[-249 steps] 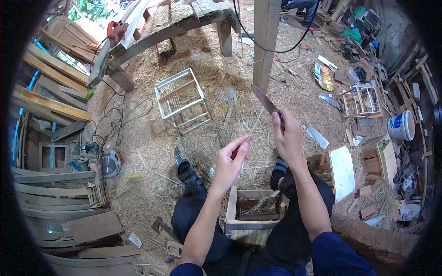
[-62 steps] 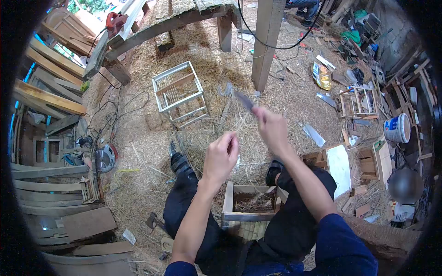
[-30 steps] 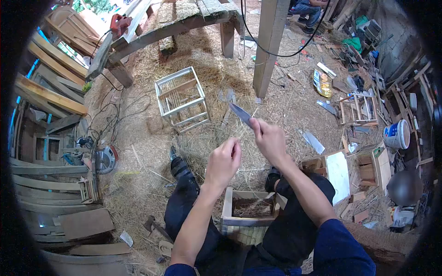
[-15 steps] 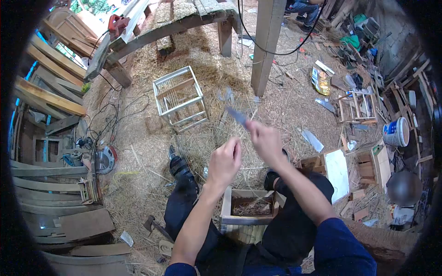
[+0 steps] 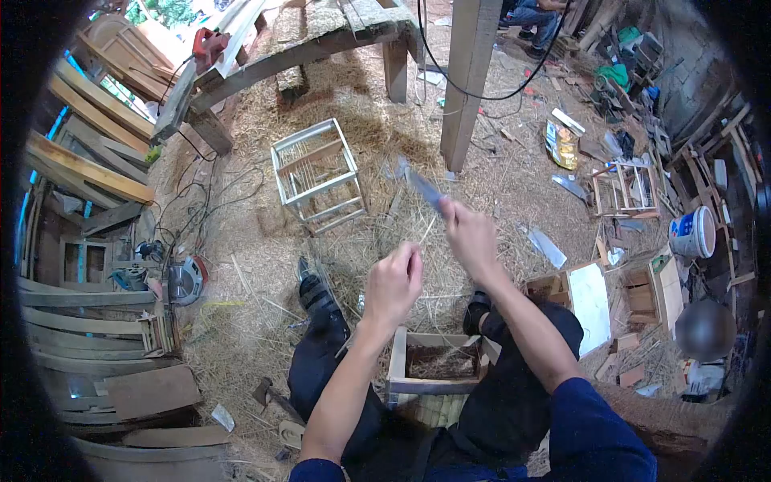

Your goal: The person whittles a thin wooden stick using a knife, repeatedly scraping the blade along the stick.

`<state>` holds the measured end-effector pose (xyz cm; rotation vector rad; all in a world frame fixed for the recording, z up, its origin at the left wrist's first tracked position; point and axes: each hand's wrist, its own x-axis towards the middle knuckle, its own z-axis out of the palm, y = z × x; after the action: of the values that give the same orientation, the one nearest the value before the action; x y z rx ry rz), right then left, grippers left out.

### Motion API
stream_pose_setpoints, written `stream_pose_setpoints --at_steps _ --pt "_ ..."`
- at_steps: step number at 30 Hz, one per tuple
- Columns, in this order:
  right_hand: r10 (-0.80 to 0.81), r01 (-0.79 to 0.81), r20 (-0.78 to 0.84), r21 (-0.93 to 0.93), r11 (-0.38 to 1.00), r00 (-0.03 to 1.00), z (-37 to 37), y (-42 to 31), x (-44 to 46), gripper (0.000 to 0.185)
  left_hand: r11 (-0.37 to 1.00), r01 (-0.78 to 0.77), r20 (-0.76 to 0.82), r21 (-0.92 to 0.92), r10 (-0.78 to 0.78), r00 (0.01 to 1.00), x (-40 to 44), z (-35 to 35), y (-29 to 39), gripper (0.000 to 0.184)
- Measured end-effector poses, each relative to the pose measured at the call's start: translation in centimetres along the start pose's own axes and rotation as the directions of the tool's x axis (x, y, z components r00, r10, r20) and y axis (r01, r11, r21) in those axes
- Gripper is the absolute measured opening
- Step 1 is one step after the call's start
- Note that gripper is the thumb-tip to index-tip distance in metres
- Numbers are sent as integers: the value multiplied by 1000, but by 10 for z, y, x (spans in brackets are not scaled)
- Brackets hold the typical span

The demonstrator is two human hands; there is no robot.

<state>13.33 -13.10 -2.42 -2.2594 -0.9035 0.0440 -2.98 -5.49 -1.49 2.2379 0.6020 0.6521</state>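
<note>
My right hand (image 5: 472, 239) is closed around the handle of a knife (image 5: 426, 189), its blade pointing forward and to the left. Just left of it and nearer to me, my left hand (image 5: 391, 287) is closed in a pinch. A thin pale strip (image 5: 428, 230) shows by the left fingertips; whether it is held I cannot tell. Between my legs stands a wooden box-like frame (image 5: 397, 353), below both hands. Ahead on the floor sits a slatted wooden cage-like frame (image 5: 317, 191), out of reach of either hand.
Wood shavings cover the floor. A circular saw (image 5: 187, 279) with cords lies at left beside stacked boards (image 5: 88, 321). A hammer-like tool (image 5: 273, 395) rests near my left leg. At right are a white bucket (image 5: 692, 233) and wooden boxes (image 5: 642, 293). A post (image 5: 466, 88) rises ahead.
My right hand has moved slightly right with the knife, farther from the left hand. My left hand has hardly moved, staying closed.
</note>
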Motion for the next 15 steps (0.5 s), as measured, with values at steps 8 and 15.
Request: stream_pose_setpoints --at_steps 8,15 --pt "-6 7 -31 27 1000 1000 2 3 -3 35 1000 21 11 -3 -21 1000 -1 2 -1 11" --pt "-34 36 -27 98 994 999 5 -2 -6 42 998 60 -11 -22 -60 998 1 1 -1 13"
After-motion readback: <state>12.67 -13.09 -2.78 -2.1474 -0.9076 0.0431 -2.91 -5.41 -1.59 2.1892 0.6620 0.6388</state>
